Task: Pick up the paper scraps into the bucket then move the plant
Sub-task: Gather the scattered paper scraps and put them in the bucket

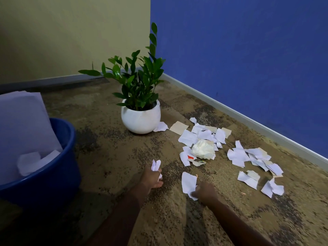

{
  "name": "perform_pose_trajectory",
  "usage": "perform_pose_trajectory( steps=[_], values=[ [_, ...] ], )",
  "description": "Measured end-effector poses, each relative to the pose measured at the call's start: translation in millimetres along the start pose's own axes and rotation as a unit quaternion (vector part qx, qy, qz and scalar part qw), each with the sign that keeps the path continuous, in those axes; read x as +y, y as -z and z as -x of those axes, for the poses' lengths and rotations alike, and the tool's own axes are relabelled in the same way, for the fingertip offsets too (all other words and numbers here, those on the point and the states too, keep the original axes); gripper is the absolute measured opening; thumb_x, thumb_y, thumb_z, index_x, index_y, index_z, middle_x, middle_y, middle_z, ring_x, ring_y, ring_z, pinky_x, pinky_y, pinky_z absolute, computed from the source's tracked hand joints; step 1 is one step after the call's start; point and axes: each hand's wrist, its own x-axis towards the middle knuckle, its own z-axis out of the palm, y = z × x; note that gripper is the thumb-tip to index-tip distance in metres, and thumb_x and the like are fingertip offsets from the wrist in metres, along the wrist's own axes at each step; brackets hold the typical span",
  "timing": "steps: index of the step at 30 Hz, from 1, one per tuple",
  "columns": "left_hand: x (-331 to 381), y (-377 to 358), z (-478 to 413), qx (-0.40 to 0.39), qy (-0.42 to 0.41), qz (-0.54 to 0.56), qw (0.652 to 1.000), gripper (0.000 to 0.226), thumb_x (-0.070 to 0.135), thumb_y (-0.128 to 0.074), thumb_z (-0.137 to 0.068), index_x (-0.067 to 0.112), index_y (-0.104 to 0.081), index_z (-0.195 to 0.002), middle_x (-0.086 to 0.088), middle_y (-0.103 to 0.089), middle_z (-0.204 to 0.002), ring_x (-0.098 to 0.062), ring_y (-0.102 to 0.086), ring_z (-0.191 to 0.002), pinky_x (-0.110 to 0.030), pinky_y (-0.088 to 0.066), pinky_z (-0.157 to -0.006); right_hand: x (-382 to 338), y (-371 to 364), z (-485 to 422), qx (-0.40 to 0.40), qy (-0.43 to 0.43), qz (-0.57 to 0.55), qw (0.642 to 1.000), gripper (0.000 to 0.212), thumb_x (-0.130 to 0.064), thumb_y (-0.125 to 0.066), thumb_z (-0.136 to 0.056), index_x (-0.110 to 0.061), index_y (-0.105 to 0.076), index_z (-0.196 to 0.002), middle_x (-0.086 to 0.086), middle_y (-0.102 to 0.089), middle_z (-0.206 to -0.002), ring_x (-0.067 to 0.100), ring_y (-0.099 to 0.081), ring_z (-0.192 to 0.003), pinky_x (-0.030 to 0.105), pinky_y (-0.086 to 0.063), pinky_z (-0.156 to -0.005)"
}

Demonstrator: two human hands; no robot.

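Several white paper scraps (238,155) lie scattered on the carpet right of centre, around a crumpled white wad (203,149). My left hand (150,178) is closed around a small crumpled scrap (155,165) that sticks up from the fist. My right hand (205,192) pinches a larger white scrap (188,183) at its lower edge, low over the floor. A blue bucket (58,173) stands at the left with white paper sheets (23,128) in it. A green plant (136,80) grows in a round white pot (141,119) in the corner.
One scrap (160,126) touches the pot's right side. A blue wall (248,59) with a pale baseboard (248,118) runs along the right; a beige wall (71,36) is behind. Mottled brown carpet (110,150) lies between bucket and scraps.
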Motion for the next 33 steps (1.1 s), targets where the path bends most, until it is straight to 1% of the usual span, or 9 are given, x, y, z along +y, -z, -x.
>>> perform_pose_trajectory(
  steps=[3,6,10,12,16,19,24,29,33],
  values=[
    [-2,-6,-3,0.004,0.006,-0.015,1.000,0.041,0.001,-0.037,-0.100,-0.002,-0.038,-0.140,-0.006,-0.051,-0.087,-0.011,-0.047,-0.065,-0.021,-0.044,-0.061,0,1,5,0.026,-0.003,-0.035,0.999,0.042,-0.008,-0.064,-0.080,-0.019,-0.038,-0.050,-0.004,-0.040,-0.057,0.016,-0.048,-0.064,0.020,-0.035,-0.061],
    [0,-5,-4,0.019,-0.002,-0.029,0.999,0.039,0.001,-0.037,-0.099,-0.005,-0.041,-0.138,-0.014,-0.053,-0.114,-0.016,-0.051,-0.071,-0.020,-0.046,-0.059,-6,3,10,0.059,0.018,-0.093,0.994,0.037,0.001,-0.060,-0.078,-0.020,-0.041,-0.054,-0.001,-0.048,-0.062,0.014,-0.049,-0.065,0.019,-0.032,-0.052],
    [11,4,-3,0.055,-0.055,-0.070,0.995,0.039,-0.002,-0.036,-0.098,-0.004,-0.044,-0.136,-0.020,-0.056,-0.130,-0.010,-0.047,-0.057,-0.017,-0.042,-0.053,-39,16,17,0.058,0.099,-0.149,0.982,0.035,0.000,-0.062,-0.077,-0.022,-0.048,-0.055,-0.005,-0.053,-0.062,0.006,-0.049,-0.058,0.018,-0.036,-0.054],
    [20,12,1,0.077,-0.101,-0.087,0.988,0.042,-0.002,-0.037,-0.098,-0.001,-0.043,-0.139,-0.017,-0.043,-0.148,-0.005,-0.052,-0.055,-0.017,-0.043,-0.051,-68,26,24,0.042,0.141,-0.162,0.976,0.034,0.001,-0.060,-0.078,-0.022,-0.048,-0.055,-0.007,-0.052,-0.058,0.004,-0.049,-0.056,0.018,-0.037,-0.053],
    [48,32,16,0.166,-0.198,-0.169,0.951,0.039,0.003,-0.040,-0.096,-0.002,-0.050,-0.134,-0.021,-0.054,-0.138,-0.032,-0.062,-0.111,-0.034,-0.048,-0.088,-139,47,46,0.052,0.228,-0.186,0.954,0.031,0.003,-0.058,-0.078,-0.018,-0.050,-0.056,-0.002,-0.054,-0.060,0.008,-0.051,-0.056,0.021,-0.043,-0.060],
    [78,52,36,0.222,-0.259,-0.182,0.922,0.035,0.012,-0.041,-0.099,0.000,-0.053,-0.130,-0.020,-0.061,-0.127,-0.032,-0.058,-0.117,-0.028,-0.042,-0.082,-194,64,66,0.060,0.291,-0.216,0.930,0.016,-0.001,-0.057,-0.081,-0.010,-0.058,-0.068,0.010,-0.062,-0.069,0.015,-0.057,-0.057,0.031,-0.051,-0.066],
    [129,117,68,0.287,-0.320,-0.122,0.895,0.040,0.023,-0.036,-0.102,0.009,-0.044,-0.139,-0.014,-0.054,-0.136,-0.027,-0.052,-0.124,-0.034,-0.040,-0.103,-289,74,93,0.054,0.369,-0.258,0.891,0.014,-0.006,-0.061,-0.081,-0.010,-0.055,-0.069,0.008,-0.062,-0.073,0.028,-0.066,-0.076,0.039,-0.057,-0.070],
    [135,203,75,0.399,-0.246,-0.149,0.871,0.034,0.015,-0.039,-0.101,-0.001,-0.047,-0.129,-0.022,-0.056,-0.129,-0.034,-0.053,-0.121,-0.041,-0.040,-0.103,-367,39,117,-0.007,0.400,-0.272,0.875,0.034,-0.002,-0.062,-0.080,-0.021,-0.049,-0.056,0.009,-0.065,-0.076,0.027,-0.066,-0.080,0.038,-0.059,-0.076],
    [113,250,64,0.425,-0.114,-0.187,0.878,0.039,0.022,-0.041,-0.100,-0.003,-0.048,-0.129,-0.024,-0.055,-0.130,-0.037,-0.052,-0.122,-0.043,-0.040,-0.103,-400,-1,124,-0.043,0.406,-0.130,0.904,0.024,-0.006,-0.055,-0.087,-0.010,-0.057,-0.064,0.014,-0.064,-0.079,0.021,-0.059,-0.072,0.025,-0.049,-0.065]
  ],
)
